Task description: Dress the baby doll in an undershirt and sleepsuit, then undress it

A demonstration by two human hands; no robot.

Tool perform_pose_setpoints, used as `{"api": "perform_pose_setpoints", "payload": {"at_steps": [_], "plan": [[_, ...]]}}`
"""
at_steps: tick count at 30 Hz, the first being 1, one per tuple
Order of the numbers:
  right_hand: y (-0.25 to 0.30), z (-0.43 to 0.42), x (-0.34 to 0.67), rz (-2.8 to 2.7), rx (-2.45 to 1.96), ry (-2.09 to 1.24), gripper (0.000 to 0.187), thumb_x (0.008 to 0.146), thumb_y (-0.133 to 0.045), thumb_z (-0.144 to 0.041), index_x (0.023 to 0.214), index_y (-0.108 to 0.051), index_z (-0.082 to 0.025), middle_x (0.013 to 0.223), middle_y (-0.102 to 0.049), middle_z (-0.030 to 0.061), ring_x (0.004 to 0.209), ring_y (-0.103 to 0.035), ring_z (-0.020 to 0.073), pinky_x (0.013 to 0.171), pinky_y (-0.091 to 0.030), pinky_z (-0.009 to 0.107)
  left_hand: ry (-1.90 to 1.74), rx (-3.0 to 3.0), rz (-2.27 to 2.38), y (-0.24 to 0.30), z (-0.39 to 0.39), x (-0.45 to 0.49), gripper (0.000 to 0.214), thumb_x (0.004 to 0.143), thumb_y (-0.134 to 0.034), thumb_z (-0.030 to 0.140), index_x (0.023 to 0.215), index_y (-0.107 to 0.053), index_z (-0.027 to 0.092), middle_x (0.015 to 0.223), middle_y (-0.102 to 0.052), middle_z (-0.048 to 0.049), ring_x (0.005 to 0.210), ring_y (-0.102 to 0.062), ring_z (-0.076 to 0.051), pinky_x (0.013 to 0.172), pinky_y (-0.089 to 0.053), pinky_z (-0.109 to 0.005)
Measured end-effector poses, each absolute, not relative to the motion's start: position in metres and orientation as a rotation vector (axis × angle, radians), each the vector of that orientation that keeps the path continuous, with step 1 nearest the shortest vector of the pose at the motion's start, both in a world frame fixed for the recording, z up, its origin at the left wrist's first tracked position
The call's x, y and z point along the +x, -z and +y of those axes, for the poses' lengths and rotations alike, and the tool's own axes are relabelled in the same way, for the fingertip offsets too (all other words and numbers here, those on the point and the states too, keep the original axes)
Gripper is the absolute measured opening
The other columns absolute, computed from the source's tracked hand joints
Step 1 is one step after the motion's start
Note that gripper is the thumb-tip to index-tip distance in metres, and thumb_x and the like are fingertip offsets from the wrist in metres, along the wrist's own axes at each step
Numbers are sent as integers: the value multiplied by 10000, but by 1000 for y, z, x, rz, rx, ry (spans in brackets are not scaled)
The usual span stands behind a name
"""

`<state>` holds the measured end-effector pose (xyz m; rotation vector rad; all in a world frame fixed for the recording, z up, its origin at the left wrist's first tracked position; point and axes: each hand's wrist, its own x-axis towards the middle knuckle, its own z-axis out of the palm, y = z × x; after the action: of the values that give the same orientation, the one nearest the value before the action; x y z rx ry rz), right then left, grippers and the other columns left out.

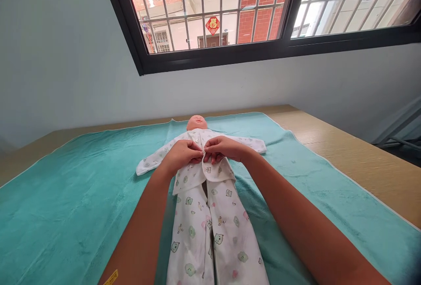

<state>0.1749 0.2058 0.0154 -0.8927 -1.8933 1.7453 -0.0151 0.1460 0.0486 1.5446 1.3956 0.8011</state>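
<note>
A baby doll (197, 122) lies on its back, dressed in a white patterned baby jacket (190, 176) and matching trousers (226, 232). Both sleeves are spread out to the sides. At the jacket's front opening, my left hand (184, 155) pinches the left edge between thumb and fingers. Facing it, my right hand (225, 148) pinches the right edge, fingertips almost touching those of the left. Any fastener between the fingertips is too small and covered to make out. Below the hands the jacket's lower front flaps part slightly.
A turquoise towel (98, 188) lies under the doll, covering much of a wooden table (329, 144). Behind the table is a pale wall (210, 87) with a black-framed barred window (213, 59). Dark metal framing (401, 127) shows at the far right.
</note>
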Motion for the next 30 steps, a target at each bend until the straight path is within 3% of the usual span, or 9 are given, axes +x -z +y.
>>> {"api": "perform_pose_setpoints", "payload": {"at_steps": [8,22,30], "plan": [[-10,208,173,-1937,-943,-1650,290,677,-759,-322,874,-624,-157,788,-694,36,582,-571,83,525,-472,185,-847,1454,1466,-50,144,-5,64,629,-664,169,638,-606,144,557,-582,19,525,-495,-72,479,-365,-173],[-9,205,174,-2032,-968,-1444,246,720,-648,-329,910,-623,-175,695,-649,-12,456,-449,49,412,-332,167,-879,1432,1450,-48,145,-7,116,643,-687,189,632,-578,150,579,-602,20,538,-524,-74,507,-407,-175],[-4,206,169,-2107,-1020,-1304,200,729,-617,-311,897,-605,-203,680,-634,-30,450,-469,63,385,-343,171,-845,1473,1460,-48,144,-7,143,664,-683,267,642,-600,153,609,-632,2,569,-560,-94,515,-425,-181]]}}
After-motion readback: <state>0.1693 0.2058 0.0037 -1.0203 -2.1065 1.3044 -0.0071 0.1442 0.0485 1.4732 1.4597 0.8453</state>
